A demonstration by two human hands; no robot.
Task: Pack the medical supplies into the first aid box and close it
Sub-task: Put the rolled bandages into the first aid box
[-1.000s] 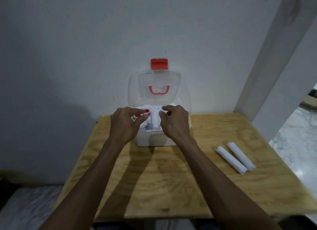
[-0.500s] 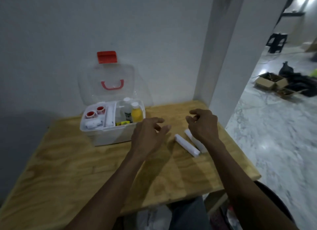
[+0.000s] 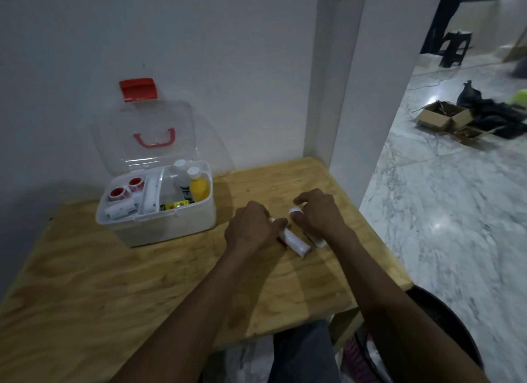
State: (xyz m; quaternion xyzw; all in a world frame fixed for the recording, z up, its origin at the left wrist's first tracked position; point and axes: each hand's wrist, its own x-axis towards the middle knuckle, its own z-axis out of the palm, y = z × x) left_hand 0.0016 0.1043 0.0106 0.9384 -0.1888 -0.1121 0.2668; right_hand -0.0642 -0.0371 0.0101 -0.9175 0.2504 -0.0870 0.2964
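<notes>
The fingers (image 3: 278, 222) of the left hand (image 3: 251, 230) curl down over the far end of a white bandage roll (image 3: 293, 241) that lies flat on the wooden desk (image 3: 85, 282), gripping it near its top. This roll's long axis runs diagonally, its far end under the left hand and its near end pointing toward the person and to the right; the near end face shows as a darker circle. The right hand (image 3: 320, 214) curls around a second white roll (image 3: 315, 238), thumb and forefinger pinching its far end, whose white tip shows between them, while its near end sticks out below the wrist. This second roll lies just beside the first and roughly parallel to it, on the same slant. Both rolls sit on the right part of the desk, to the right of the first aid box (image 3: 159, 220) and apart from it. The box stands near the wall with its clear lid (image 3: 142, 137) raised upright, a red latch (image 3: 138, 89) at the lid's top and a red handle on its face. Inside, the left compartment holds two rolls of tape with red cores (image 3: 125, 189) and a small white roll, a narrow middle slot holds a long white roll, and the right compartment holds a yellow bottle (image 3: 199, 186) and a clear bottle, both upright with white caps.
</notes>
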